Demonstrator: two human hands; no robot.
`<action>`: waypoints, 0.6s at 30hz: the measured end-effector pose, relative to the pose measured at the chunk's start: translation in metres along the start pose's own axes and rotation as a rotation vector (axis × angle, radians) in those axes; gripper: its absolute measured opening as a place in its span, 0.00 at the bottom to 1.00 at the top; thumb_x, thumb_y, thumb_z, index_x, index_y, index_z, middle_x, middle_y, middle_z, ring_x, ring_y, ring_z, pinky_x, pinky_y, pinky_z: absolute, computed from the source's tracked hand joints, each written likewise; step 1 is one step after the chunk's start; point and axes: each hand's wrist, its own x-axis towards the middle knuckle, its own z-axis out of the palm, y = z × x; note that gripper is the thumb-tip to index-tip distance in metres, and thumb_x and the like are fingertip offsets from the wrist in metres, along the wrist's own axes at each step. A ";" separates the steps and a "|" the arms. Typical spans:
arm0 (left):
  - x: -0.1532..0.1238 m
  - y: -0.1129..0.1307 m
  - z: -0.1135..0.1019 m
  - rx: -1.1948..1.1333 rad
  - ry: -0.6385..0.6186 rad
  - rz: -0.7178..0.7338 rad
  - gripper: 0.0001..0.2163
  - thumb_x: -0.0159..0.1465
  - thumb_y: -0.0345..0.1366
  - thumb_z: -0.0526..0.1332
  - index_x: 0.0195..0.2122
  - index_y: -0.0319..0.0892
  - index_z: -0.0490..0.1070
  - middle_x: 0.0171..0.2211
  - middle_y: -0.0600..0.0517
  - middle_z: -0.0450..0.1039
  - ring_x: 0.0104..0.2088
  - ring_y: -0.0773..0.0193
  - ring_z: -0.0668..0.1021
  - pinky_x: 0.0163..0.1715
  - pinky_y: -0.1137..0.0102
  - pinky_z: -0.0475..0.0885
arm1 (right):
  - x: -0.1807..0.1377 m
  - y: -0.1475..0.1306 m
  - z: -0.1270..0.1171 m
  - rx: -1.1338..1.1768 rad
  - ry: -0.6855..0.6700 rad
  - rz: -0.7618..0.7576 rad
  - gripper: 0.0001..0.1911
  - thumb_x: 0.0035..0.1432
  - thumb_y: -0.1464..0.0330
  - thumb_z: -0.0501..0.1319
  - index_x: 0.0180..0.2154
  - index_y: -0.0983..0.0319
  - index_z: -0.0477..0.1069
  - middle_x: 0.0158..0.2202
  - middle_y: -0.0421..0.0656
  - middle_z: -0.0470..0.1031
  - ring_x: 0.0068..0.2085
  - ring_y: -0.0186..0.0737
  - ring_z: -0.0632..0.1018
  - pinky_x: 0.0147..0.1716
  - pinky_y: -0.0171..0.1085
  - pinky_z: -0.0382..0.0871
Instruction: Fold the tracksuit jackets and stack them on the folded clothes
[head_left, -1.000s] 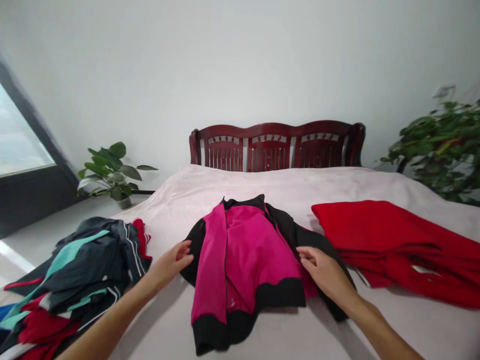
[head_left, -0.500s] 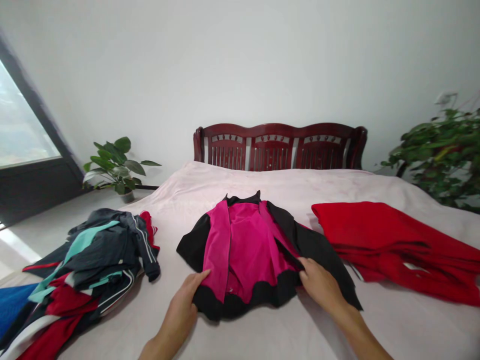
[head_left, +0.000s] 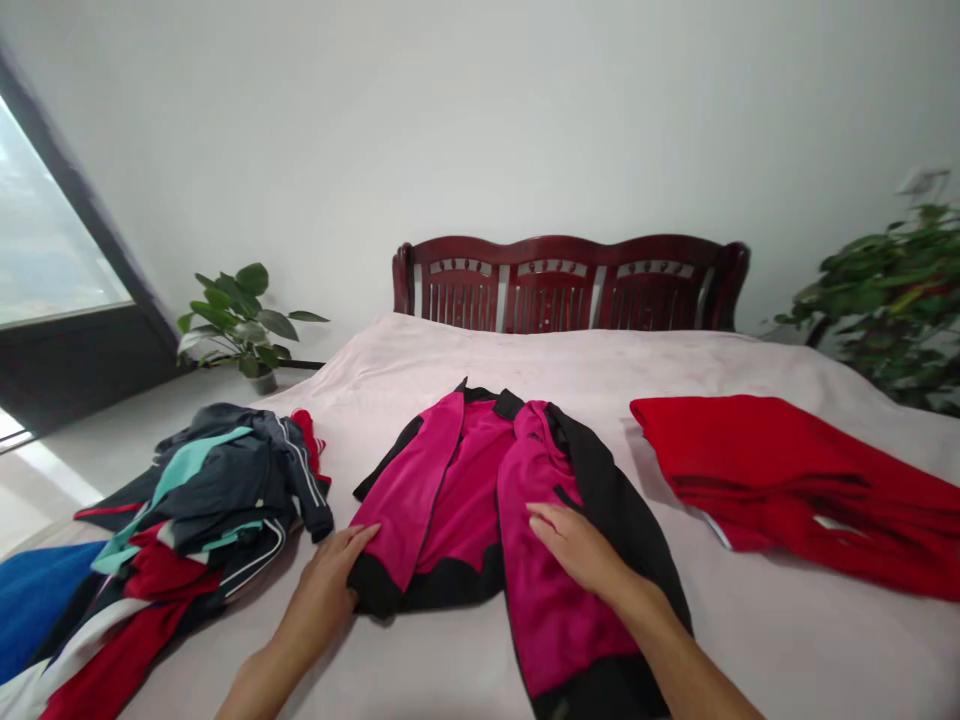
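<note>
A magenta jacket with black sleeves, collar and hem lies unzipped on the bed, its collar toward the headboard. My left hand closes around the lower left edge of the jacket, just above the black hem; some fingers are hidden. On the right front panel rests my right hand, fingers stretched out and a little apart. That panel lies spread toward me, its hem near the bottom of the view. Beside it, the black right sleeve runs down under my forearm.
On the left is a loose heap of dark, teal, red and blue clothes. Folded red garments lie at the right. A pale pink sheet covers the bed, with a dark wooden headboard behind. Potted plants stand either side.
The right front panel has swung down and toward me, and my right hand has let go of its edge and now lies on it. My left hand has shifted left with the jacket's edge.
</note>
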 end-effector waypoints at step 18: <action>-0.007 0.059 -0.002 -0.181 0.353 0.086 0.17 0.63 0.29 0.54 0.50 0.50 0.75 0.46 0.49 0.76 0.49 0.53 0.75 0.52 0.58 0.66 | -0.040 -0.002 0.012 -0.199 0.177 -0.021 0.07 0.62 0.68 0.53 0.33 0.59 0.69 0.35 0.43 0.74 0.40 0.43 0.74 0.42 0.39 0.65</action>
